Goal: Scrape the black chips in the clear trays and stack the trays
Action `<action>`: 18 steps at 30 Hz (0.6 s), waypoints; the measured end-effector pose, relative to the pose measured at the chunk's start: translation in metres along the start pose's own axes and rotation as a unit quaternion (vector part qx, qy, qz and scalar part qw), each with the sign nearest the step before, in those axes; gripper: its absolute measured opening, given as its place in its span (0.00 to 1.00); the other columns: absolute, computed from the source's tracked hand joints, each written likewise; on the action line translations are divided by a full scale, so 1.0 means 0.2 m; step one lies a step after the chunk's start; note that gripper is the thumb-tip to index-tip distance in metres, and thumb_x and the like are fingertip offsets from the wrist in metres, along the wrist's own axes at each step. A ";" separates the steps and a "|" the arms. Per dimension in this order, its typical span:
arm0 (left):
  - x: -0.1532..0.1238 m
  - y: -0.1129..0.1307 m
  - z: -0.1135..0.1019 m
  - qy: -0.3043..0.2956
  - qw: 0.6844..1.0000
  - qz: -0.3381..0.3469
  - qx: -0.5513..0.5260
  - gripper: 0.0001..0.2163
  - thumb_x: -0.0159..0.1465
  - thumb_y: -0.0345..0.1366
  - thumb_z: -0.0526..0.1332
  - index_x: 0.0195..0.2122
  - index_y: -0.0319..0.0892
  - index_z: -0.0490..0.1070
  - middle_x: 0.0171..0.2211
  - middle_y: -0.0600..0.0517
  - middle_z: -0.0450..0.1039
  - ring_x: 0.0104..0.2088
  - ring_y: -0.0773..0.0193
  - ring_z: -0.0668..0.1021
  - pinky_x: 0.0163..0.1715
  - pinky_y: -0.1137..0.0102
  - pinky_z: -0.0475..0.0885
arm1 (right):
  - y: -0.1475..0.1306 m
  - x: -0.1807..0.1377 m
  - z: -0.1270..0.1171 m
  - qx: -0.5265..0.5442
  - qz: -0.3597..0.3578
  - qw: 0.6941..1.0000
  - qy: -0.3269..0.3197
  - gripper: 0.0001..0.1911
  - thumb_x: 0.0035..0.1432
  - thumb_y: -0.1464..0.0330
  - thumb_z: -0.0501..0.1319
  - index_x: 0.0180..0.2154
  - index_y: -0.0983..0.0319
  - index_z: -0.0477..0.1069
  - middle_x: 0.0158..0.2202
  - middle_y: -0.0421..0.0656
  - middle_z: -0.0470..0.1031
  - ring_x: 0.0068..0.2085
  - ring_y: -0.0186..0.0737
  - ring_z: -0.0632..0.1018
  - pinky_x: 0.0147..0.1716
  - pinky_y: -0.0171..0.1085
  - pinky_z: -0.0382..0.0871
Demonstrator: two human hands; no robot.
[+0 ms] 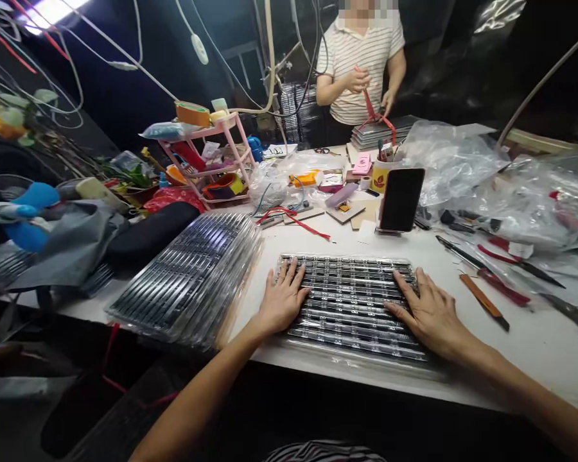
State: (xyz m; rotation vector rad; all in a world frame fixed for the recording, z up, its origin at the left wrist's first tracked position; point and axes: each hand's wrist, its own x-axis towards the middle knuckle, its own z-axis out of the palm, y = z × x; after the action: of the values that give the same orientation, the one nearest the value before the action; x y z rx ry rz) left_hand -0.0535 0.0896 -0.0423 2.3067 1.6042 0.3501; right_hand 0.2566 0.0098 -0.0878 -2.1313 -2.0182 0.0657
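A clear plastic tray (351, 301) with rows of dark strip-shaped parts lies flat on the white table in front of me. My left hand (284, 298) rests open on its left edge, fingers spread over the rows. On the opposite side, my right hand (426, 311) is also open, its thumb and index finger reaching onto the tray. Neither hand grips anything. To the left of my left hand stands a stack of similar filled trays (187, 269), slightly fanned along its right side.
Right of the tray lie an orange cutter knife (484, 301), tweezers and scissors. A phone (402, 200) stands upright behind the tray. Red string (298, 218), a pink shelf (226, 157) and crumpled plastic bags (457, 160) sit farther back. Across the table, a person (361, 70) handles red ribbon over stacked trays.
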 end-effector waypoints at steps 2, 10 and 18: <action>-0.01 0.03 0.03 -0.035 0.988 0.040 0.147 0.25 0.68 0.44 0.45 0.65 0.45 0.47 0.67 0.50 0.40 0.66 0.53 0.43 0.62 0.48 0.35 | -0.01 0.03 -0.02 -0.033 -0.024 0.999 -0.001 0.43 0.57 0.42 0.38 0.64 0.62 0.51 0.67 0.56 0.39 0.65 0.59 0.44 0.59 0.58 0.46; 0.06 0.08 0.07 0.004 0.976 0.027 0.215 0.28 0.68 0.45 0.43 0.62 0.28 0.53 0.64 0.33 0.49 0.64 0.47 0.54 0.61 0.57 0.50 | -0.05 0.12 -0.15 -0.015 -0.173 0.981 -0.087 0.38 0.61 0.45 0.38 0.65 0.58 0.46 0.67 0.47 0.36 0.66 0.51 0.39 0.60 0.57 0.44; 0.06 0.07 0.11 0.005 0.987 0.062 0.149 0.27 0.67 0.51 0.43 0.65 0.49 0.48 0.67 0.51 0.42 0.66 0.50 0.46 0.62 0.49 0.41 | -0.25 0.09 -0.20 0.047 -0.273 0.954 -0.118 0.41 0.59 0.43 0.41 0.65 0.61 0.45 0.67 0.49 0.39 0.66 0.51 0.42 0.61 0.58 0.34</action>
State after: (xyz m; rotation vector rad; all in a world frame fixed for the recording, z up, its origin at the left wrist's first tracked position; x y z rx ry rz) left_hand -0.0292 0.0934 -0.0571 2.6379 1.6147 0.1569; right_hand 0.2155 0.0257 -0.0375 -1.4980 -2.6082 0.3350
